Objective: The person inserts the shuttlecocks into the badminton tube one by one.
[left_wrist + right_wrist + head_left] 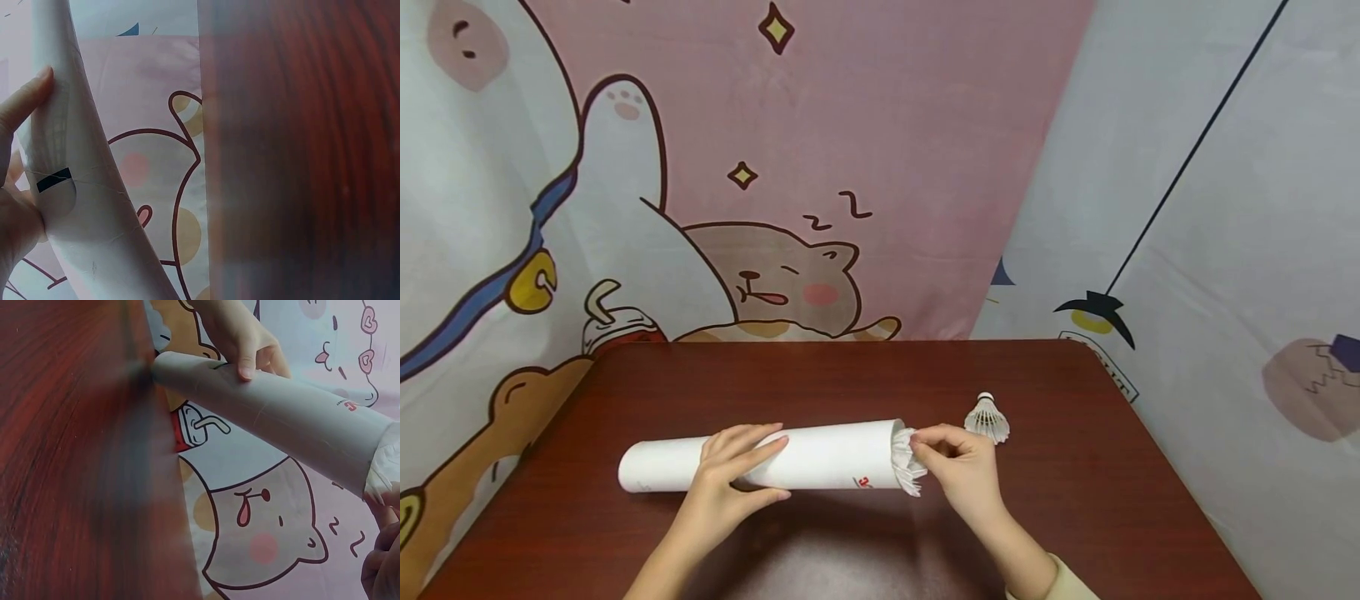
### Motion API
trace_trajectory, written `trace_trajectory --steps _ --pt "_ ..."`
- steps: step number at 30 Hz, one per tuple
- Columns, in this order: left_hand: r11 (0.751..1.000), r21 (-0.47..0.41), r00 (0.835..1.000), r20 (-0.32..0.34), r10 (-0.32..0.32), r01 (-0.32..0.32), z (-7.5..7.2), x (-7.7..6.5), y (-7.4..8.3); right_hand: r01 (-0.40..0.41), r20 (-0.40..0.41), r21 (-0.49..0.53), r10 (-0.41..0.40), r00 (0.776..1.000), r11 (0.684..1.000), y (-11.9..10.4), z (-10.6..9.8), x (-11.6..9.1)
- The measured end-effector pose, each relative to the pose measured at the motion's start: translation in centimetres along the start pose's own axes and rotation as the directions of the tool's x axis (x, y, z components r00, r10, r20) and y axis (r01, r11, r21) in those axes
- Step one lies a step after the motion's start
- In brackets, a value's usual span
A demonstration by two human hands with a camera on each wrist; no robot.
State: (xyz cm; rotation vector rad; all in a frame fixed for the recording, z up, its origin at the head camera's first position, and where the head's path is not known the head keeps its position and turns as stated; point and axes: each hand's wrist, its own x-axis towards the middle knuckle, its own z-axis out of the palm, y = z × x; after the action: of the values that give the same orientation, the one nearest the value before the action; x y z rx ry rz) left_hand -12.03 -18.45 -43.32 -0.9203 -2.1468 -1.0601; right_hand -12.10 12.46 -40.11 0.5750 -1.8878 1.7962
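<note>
A long white shuttlecock tube (838, 457) lies sideways over the table, its mouth facing right. My left hand (726, 475) grips it around the middle, fingers across the top and thumb on the near side. White feathers of a shuttlecock (905, 463) stick out of the mouth; its cork end is hidden inside. The thumb and index finger of my right hand (964, 471) pinch those feathers at their edge. In the right wrist view the feathers (381, 474) fan out beside my fingers. The left wrist view has the tube (94, 212) slanting past my left hand (19, 209).
Another shuttlecock (987, 421) stands cork up on the dark red-brown table (1075, 500), just beyond my right hand. Behind the table's back edge hangs a cloth (925, 167) printed with cartoon animals.
</note>
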Motion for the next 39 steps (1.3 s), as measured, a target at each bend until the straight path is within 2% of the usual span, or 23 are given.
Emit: trace_trajectory --steps 7,13,17,23,34,39 --pt "1.0 -0.006 1.0 -0.009 0.004 -0.005 -0.1 0.0 0.1 -0.003 0.004 0.013 0.003 1.0 1.0 -1.8 0.8 0.2" --pt "1.0 -0.008 1.0 -0.012 -0.005 0.005 -0.2 0.1 0.1 -0.056 -0.02 -0.009 0.056 0.998 0.998 -0.5 1.1 -0.1" --pt "1.0 -0.006 1.0 -0.02 -0.011 0.011 -0.3 0.1 0.1 -0.053 -0.026 -0.027 0.052 0.998 0.998 0.4 1.3 -0.2" --pt "1.0 -0.003 1.0 -0.026 -0.011 0.011 -0.4 0.1 0.1 -0.041 -0.023 -0.059 0.039 0.999 0.997 0.4 1.8 -0.3" --pt "1.0 -0.02 1.0 -0.012 -0.022 0.022 -0.3 0.1 0.2 -0.003 0.005 -0.157 0.004 1.0 0.988 -2.9 2.7 0.0" --pt "1.0 -0.019 1.0 -0.015 -0.016 0.016 -0.2 0.2 0.2 -0.072 -0.006 -0.14 0.072 0.997 0.988 -1.2 2.2 -0.2"
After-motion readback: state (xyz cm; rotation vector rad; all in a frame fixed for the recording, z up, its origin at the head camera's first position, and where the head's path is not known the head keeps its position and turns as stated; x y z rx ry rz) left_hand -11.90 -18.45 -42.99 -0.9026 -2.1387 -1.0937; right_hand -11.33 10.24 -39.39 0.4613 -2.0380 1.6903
